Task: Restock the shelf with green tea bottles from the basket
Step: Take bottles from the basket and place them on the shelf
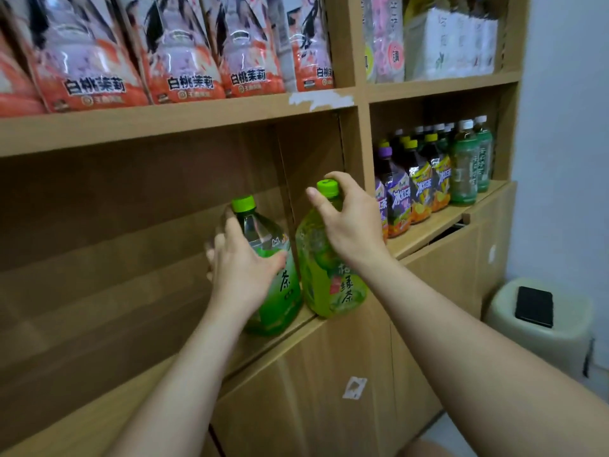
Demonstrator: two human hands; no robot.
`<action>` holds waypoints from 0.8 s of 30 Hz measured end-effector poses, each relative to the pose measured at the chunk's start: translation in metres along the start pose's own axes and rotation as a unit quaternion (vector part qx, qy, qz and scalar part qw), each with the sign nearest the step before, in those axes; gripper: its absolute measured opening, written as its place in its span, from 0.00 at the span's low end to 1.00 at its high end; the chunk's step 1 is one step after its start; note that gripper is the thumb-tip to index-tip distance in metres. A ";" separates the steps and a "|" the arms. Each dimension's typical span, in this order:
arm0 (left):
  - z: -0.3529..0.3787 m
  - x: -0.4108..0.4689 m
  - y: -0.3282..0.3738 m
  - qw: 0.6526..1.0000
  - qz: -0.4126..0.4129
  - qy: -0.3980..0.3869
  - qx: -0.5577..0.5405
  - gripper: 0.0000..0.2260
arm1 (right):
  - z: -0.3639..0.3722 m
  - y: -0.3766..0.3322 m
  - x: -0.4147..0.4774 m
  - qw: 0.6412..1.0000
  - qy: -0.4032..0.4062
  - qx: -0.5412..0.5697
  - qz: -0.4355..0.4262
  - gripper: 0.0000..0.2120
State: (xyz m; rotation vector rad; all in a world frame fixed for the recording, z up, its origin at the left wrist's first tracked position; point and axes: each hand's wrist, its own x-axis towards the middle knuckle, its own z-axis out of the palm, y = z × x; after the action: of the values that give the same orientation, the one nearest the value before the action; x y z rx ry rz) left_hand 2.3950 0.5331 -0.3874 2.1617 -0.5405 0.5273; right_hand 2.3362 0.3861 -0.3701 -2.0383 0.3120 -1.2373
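Left hand: I am wrapping my left hand (244, 268) round the shoulder of the left green tea bottle (283, 305), thumb on the front and fingers curling behind it.
Right hand: I am gripping the neck of the right green tea bottle (329, 291) with my right hand (349, 222), thumb and fingers closing just under its green cap (328, 188).
Bottles: both are standing on the middle shelf (131, 291), at its right end near the upright divider (354, 153). They are just beside each other. The right one is sitting at the shelf's front edge.
Left bottle's cap: the light green cap (244, 203) is showing above my fingers.
Shelf above: peach-and-white labelled bottles (99, 61) are standing in a row.
Right compartment: iced tea bottles (421, 186) with yellow and purple caps are crowding together, with white-capped green bottles (464, 166) at their right.
Below: a closed cabinet door (313, 390) is facing me.
Floor at right: a black phone (534, 306) is lying on a pale green stool (540, 338).
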 end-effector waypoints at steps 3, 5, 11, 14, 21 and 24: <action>-0.001 -0.026 -0.008 0.997 0.050 -0.037 0.049 0.54 | -0.003 0.008 -0.014 0.983 -0.149 -0.104 0.036 0.45; -0.003 -0.036 -0.015 0.994 0.079 -0.051 0.063 0.55 | -0.007 0.012 -0.024 0.972 -0.204 -0.109 0.045 0.54; -0.007 -0.020 -0.030 0.990 0.076 -0.034 0.115 0.52 | 0.022 0.007 -0.035 0.967 -0.139 -0.214 0.024 0.56; -0.005 -0.009 -0.039 0.983 0.063 -0.016 0.170 0.50 | 0.048 0.008 -0.047 0.969 -0.098 -0.224 0.028 0.51; -0.003 0.014 -0.049 0.976 0.006 -0.062 0.209 0.51 | 0.048 0.017 -0.028 0.959 -0.273 -0.040 0.065 0.51; -0.008 0.002 -0.033 0.979 0.059 0.007 0.196 0.41 | 0.027 0.016 -0.033 0.965 -0.260 0.010 0.034 0.45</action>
State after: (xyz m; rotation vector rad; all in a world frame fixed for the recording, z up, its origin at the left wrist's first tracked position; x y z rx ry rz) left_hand 2.4136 0.5579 -0.4026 2.5067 -0.5999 0.7661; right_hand 2.3452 0.4043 -0.4109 -2.2225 0.1141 -0.6229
